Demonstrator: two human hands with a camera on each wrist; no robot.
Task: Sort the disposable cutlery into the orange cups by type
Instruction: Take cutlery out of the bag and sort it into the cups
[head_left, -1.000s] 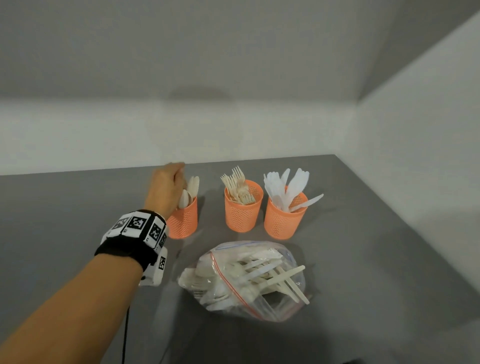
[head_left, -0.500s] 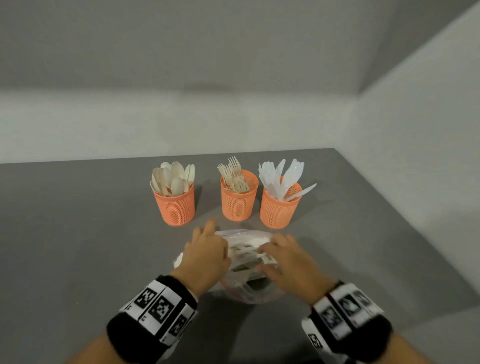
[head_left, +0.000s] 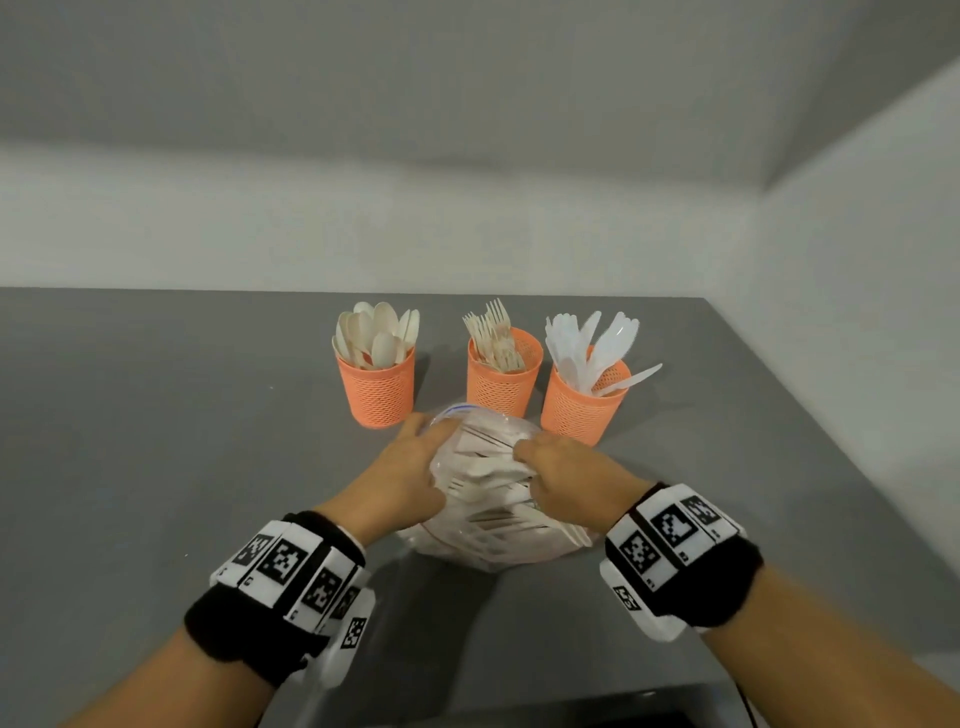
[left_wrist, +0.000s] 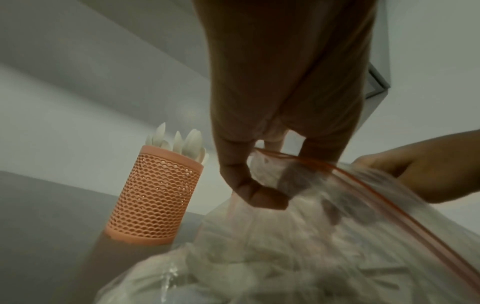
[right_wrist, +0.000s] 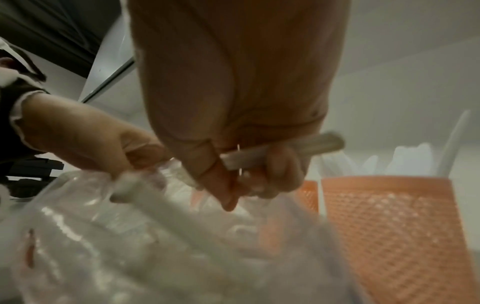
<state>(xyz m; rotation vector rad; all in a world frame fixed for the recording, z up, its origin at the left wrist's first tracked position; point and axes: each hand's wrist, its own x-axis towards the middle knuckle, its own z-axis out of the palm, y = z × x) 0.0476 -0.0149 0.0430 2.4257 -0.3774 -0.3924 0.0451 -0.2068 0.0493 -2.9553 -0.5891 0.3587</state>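
Three orange mesh cups stand in a row: the left cup (head_left: 376, 387) (left_wrist: 153, 197) holds pale spoons, the middle cup (head_left: 503, 379) pale forks, the right cup (head_left: 582, 410) (right_wrist: 389, 226) white cutlery. In front of them a clear zip bag (head_left: 488, 499) (left_wrist: 311, 257) (right_wrist: 130, 236) of mixed cutlery is propped up. My left hand (head_left: 415, 447) (left_wrist: 275, 179) pinches the bag's red-striped rim. At the bag's mouth, the curled fingers of my right hand (head_left: 530, 452) (right_wrist: 249, 176) grip a pale cutlery handle (right_wrist: 285, 150).
The grey table (head_left: 182, 415) ends at a white wall behind the cups and another wall on the right. A dark edge (head_left: 597, 712) shows at the near side, below my wrists. Both wrists wear black bands with marker tags.
My left hand left the spoon cup and came down to the bag. My right hand came into view. Both now hold at the bag, which has been tipped up toward the cups.
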